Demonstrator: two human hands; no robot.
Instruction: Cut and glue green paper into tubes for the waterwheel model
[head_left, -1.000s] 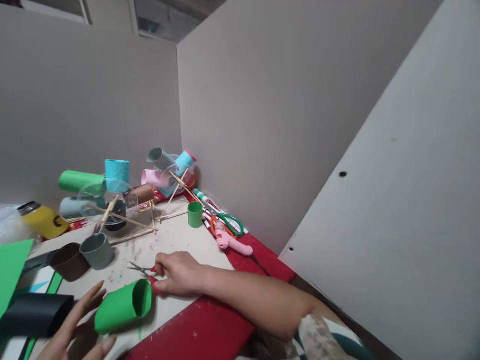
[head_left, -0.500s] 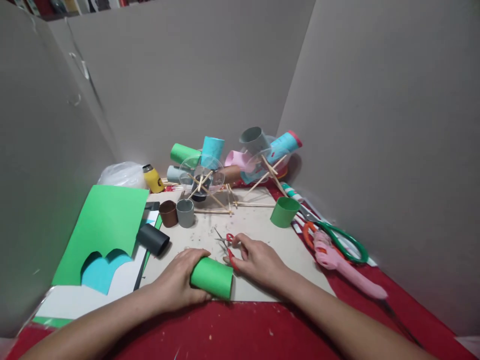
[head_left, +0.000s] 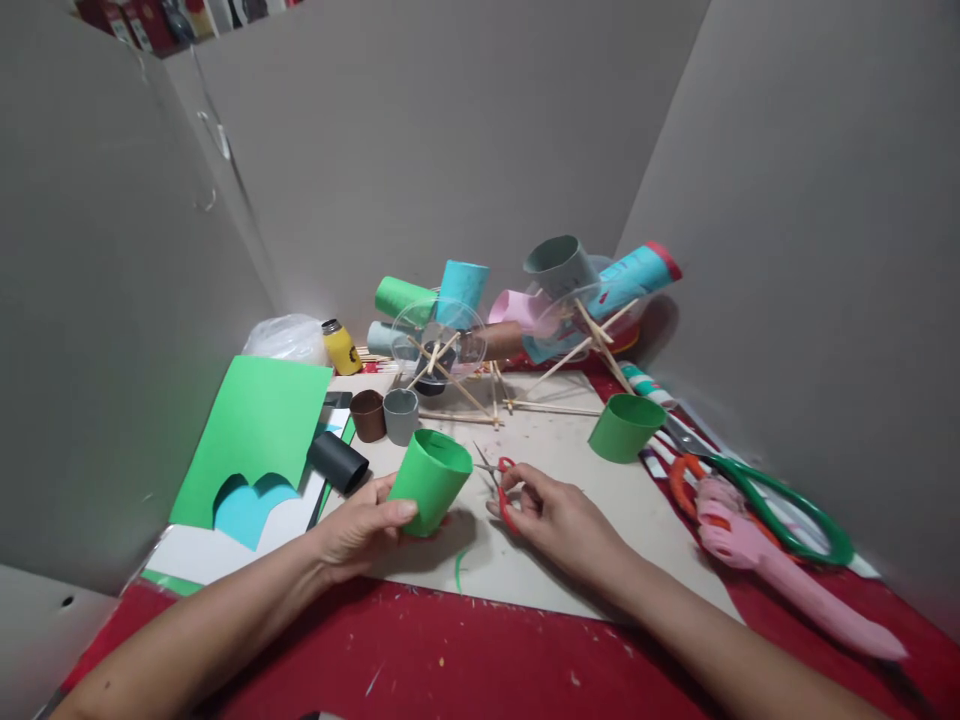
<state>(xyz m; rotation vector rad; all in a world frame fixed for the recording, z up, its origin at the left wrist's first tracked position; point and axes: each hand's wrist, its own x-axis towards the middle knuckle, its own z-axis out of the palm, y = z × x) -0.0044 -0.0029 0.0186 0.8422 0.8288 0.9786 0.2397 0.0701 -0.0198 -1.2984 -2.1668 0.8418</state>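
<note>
My left hand [head_left: 379, 522] is closed round a bright green paper tube [head_left: 429, 485], which it holds tilted with the open end up and toward the right. In my right hand [head_left: 551, 510] is a small pair of scissors [head_left: 506, 490] with red handles, blades parted and pointing up and left, close to the tube's rim but apart from it. Under the tube, a thin curved green paper strip [head_left: 460, 570] lies on the pale board [head_left: 540, 575]. A green paper ring [head_left: 626, 428] stands beyond my right hand.
Behind stands a stick-and-plastic-disc wheel [head_left: 439, 345] carrying coloured tubes. Brown [head_left: 368, 416] and grey rings [head_left: 402, 416] and a black tube [head_left: 339, 462] are at left, beside green paper [head_left: 255, 420]. Green-handled scissors [head_left: 780, 505] and a pink-wrapped tool [head_left: 802, 590] lie right.
My left hand has raised and turned the green tube so its open end faces up. The thin green strip on the board now shows. The view has shifted left.
</note>
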